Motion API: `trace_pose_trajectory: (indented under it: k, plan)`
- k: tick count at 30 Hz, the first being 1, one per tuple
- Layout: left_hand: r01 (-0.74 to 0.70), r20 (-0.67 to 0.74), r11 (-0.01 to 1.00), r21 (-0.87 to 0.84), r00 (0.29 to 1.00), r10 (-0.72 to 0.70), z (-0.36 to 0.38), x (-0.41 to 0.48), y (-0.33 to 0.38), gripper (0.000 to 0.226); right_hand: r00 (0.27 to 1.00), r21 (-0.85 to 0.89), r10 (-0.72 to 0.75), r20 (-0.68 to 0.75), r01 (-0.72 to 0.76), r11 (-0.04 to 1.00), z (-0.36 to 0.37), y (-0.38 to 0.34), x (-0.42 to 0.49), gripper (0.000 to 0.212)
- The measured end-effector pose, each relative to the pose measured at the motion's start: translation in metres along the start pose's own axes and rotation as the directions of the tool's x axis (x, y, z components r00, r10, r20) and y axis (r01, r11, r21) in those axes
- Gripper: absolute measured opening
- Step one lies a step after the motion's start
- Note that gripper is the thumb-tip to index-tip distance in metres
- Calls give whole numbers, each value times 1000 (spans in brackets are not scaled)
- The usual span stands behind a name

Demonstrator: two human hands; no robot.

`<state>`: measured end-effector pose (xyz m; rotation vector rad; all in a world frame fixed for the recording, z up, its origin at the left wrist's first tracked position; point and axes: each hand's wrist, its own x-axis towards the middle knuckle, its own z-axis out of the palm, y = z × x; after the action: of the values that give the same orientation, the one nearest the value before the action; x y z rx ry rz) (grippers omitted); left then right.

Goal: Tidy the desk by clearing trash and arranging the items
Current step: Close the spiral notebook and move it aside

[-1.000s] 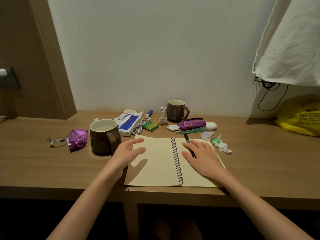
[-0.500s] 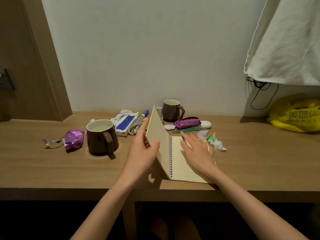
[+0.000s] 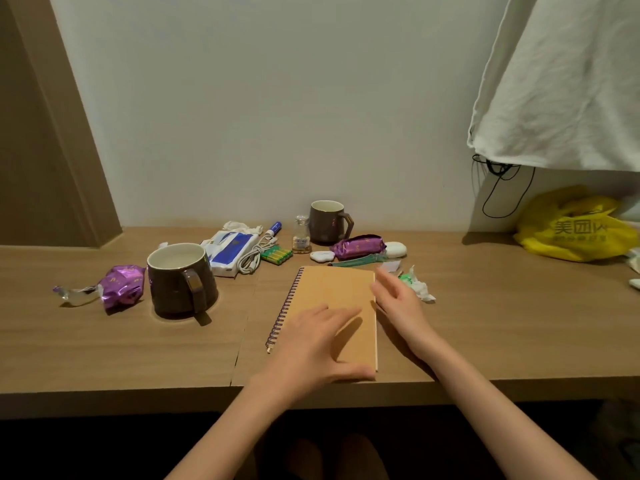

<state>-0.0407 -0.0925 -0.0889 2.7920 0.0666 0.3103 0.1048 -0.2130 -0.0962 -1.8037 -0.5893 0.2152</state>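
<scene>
A spiral notebook (image 3: 332, 292) lies closed on the wooden desk (image 3: 121, 348), brown cover up, spiral on the left. My left hand (image 3: 318, 348) rests flat on its near half, fingers spread, thumb at the near edge. My right hand (image 3: 398, 299) hovers open at the notebook's right edge, holding nothing. A crumpled white-and-green wrapper (image 3: 417, 287) lies just right of that hand. A purple wrapper (image 3: 121, 285) with clear plastic lies at the far left, another purple packet (image 3: 358, 245) behind the notebook.
A dark mug (image 3: 180, 278) stands left of the notebook, a second mug (image 3: 327, 221) at the wall. Between them: tissue pack (image 3: 230, 251), white cable (image 3: 254, 256), green batteries (image 3: 276, 254), small bottle (image 3: 301, 233). A yellow bag (image 3: 575, 225) sits far right under hanging white cloth.
The notebook was open, then my left hand swung its left half over to the right; now it lies closed. My right hand slid off the page to the right edge.
</scene>
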Motion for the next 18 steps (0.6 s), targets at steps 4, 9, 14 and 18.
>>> trace_pose_trajectory:
  k: [4,9,14,18]
  plan:
    - [67,-14,993,-100,998,-69,-4,7,-10,64,995,-329,-73,66,91,940,6,-3,-6,53]
    - [267,-113,948,-176,951,-289,-10,16,-42,31,990,-526,-123,62,137,839,13,-9,-11,35]
    - [329,-38,895,-302,934,-356,-11,31,-50,44,988,-642,-93,122,150,752,20,-7,-12,48]
    - [395,-2,804,-445,897,-442,-18,45,-46,54,988,-656,-72,134,143,741,22,-4,-11,52]
